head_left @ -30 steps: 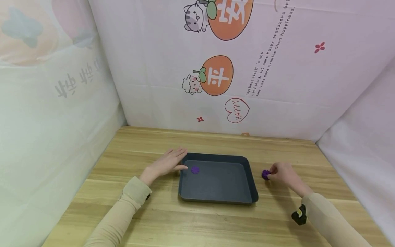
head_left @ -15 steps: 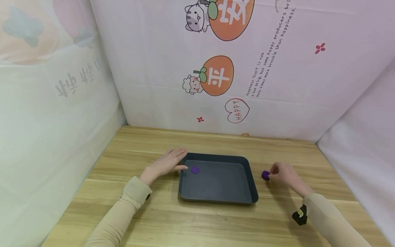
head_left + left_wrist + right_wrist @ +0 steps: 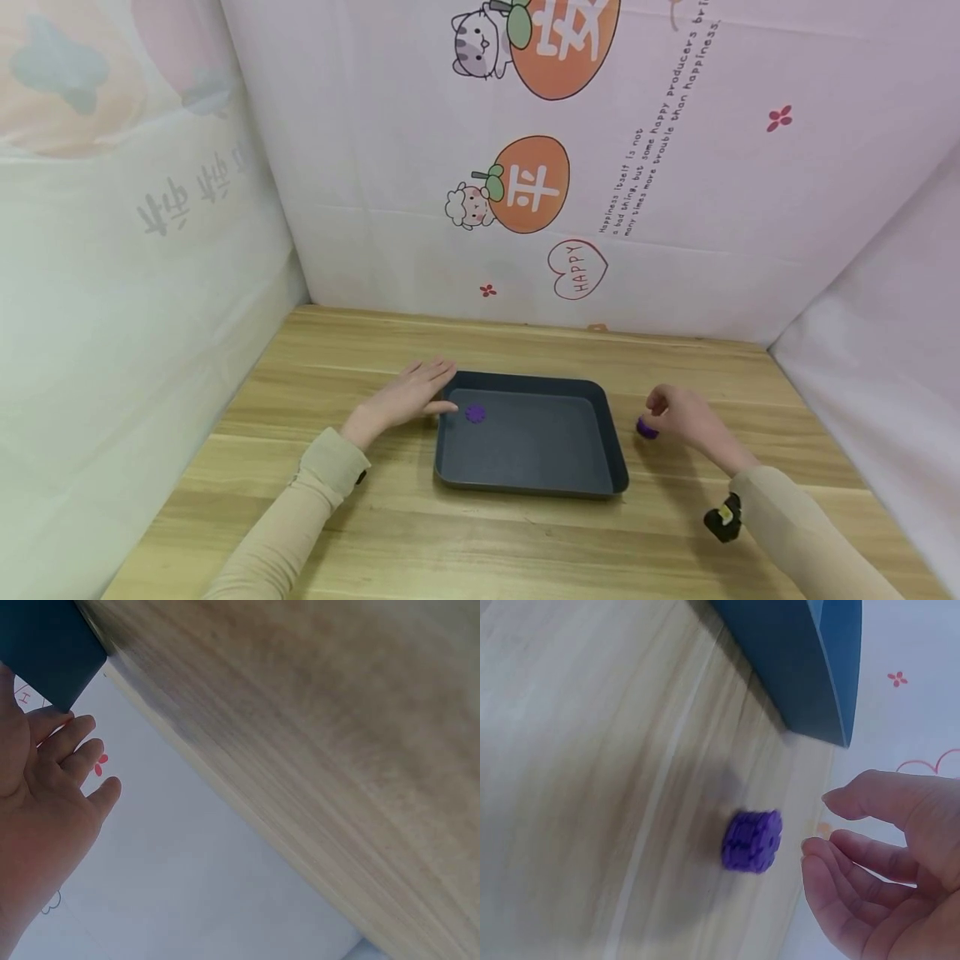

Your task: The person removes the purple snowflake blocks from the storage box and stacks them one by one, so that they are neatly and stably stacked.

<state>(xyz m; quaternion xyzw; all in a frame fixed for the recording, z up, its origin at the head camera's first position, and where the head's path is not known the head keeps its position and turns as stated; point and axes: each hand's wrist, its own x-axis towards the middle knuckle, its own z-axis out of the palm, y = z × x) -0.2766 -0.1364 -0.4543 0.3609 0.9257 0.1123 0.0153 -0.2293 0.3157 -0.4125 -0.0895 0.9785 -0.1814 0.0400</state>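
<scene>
A shallow dark grey tray (image 3: 536, 450) sits on the table, with a flat purple flower-edged disc (image 3: 476, 413) inside near its left side. At the tray's left rim lies my left hand (image 3: 407, 394), fingers extended along the far corner and thumb apart. Right of the tray stands a short stack of purple notched discs (image 3: 751, 841), directly on the wood. My right hand (image 3: 686, 414) hovers just beside and above this stack. The right wrist view shows its thumb and bent fingers apart, holding nothing, a small gap away from the discs.
The wooden table (image 3: 525, 550) meets a printed white cloth wall (image 3: 390, 250) at the back. White cloth also hangs at the left and right sides. A black device (image 3: 723, 518) is strapped at the right wrist.
My right hand, earlier at the purple stack with its fingertips on it, has risen slightly and come away from it. The left hand and the tray stay where they were.
</scene>
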